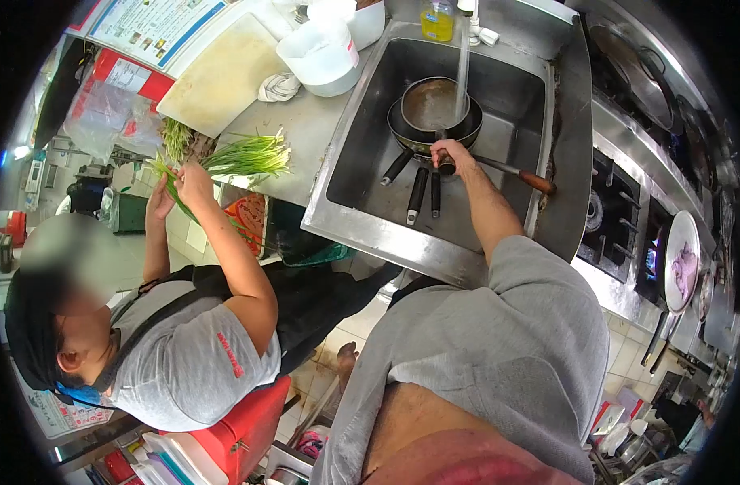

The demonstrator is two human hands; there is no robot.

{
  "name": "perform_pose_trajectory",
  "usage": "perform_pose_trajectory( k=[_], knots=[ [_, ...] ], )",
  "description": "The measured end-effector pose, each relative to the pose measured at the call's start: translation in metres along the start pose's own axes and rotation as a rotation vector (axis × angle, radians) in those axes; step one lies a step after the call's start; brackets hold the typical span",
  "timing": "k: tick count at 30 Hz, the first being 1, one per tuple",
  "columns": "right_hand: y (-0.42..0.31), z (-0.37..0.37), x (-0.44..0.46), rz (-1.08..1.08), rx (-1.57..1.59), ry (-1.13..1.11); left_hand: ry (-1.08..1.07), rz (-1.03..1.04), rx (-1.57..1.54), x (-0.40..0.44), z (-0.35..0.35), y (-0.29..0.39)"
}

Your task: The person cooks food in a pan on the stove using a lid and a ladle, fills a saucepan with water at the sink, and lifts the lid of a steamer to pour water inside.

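In the sink, my right hand (451, 155) is closed round the handle of a small round pan (434, 103). That pan holds brownish water and sits over a larger dark pan (402, 129). A stream of water (463, 65) runs down at the pan's right side. Several black handles point towards me below the pans. A long wooden handle (535, 179) reaches to the sink's right edge. Low at my left side is a shadowed shape that looks like my left hand (347, 356); its fingers cannot be made out.
A co-worker (200, 347) at my left holds green stalks (180, 190) in both hands. More stalks (252, 153) lie on the steel counter (301, 166), near a cutting board (220, 73) and white tubs (317, 61). A gas stove (612, 206) is on the right.
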State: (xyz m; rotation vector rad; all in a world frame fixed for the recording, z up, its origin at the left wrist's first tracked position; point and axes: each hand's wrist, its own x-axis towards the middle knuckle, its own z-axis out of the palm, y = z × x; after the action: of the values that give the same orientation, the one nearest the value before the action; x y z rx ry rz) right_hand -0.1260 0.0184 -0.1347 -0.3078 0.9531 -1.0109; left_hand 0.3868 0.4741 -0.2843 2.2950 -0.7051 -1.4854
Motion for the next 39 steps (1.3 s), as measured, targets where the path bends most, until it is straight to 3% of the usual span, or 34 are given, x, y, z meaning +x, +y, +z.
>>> perform_pose_trajectory(
  k=[3, 15, 18, 19, 21, 24, 27, 31, 33, 34, 36, 39],
  knots=[
    [0.001, 0.009, -0.016, -0.044, -0.308, 0.078, -0.013, 0.009, -0.027, 0.010, -0.005, 0.001],
    [0.017, 0.056, -0.073, -0.245, -0.711, 0.312, -0.078, 0.128, -0.216, 0.057, -0.014, -0.007],
    [0.016, 0.058, -0.081, -0.233, -1.121, 0.453, -0.220, 0.302, -0.439, 0.072, -0.012, -0.009],
    [0.016, 0.058, -0.084, -0.235, -1.122, 0.458, -0.316, 0.373, -0.520, 0.075, -0.011, -0.006],
    [0.018, 0.059, -0.095, -0.433, -1.530, 0.626, -0.509, 0.513, -0.681, 0.078, -0.007, -0.002],
    [0.010, 0.070, -0.112, -0.412, -1.646, 0.603, -0.239, 0.330, -0.322, 0.084, -0.013, -0.003],
    [0.007, 0.070, -0.114, -0.474, -1.692, 0.615, -0.148, 0.216, -0.137, 0.080, -0.018, 0.010],
    [0.003, 0.064, -0.107, -0.479, -1.690, 0.602, -0.119, 0.149, -0.035, 0.068, -0.022, 0.018],
    [-0.007, 0.069, -0.103, -0.341, -1.119, 0.467, -0.096, 0.103, -0.025, 0.060, -0.023, 0.021],
    [-0.012, 0.065, -0.094, -0.338, -1.127, 0.454, -0.084, 0.081, -0.042, 0.051, -0.023, 0.028],
    [-0.022, 0.049, -0.073, -0.155, -0.493, 0.282, -0.056, 0.031, -0.069, 0.045, -0.022, 0.035],
    [-0.033, 0.033, -0.055, -0.097, -0.402, 0.136, -0.031, -0.022, -0.107, 0.034, -0.022, 0.037]
  ],
)
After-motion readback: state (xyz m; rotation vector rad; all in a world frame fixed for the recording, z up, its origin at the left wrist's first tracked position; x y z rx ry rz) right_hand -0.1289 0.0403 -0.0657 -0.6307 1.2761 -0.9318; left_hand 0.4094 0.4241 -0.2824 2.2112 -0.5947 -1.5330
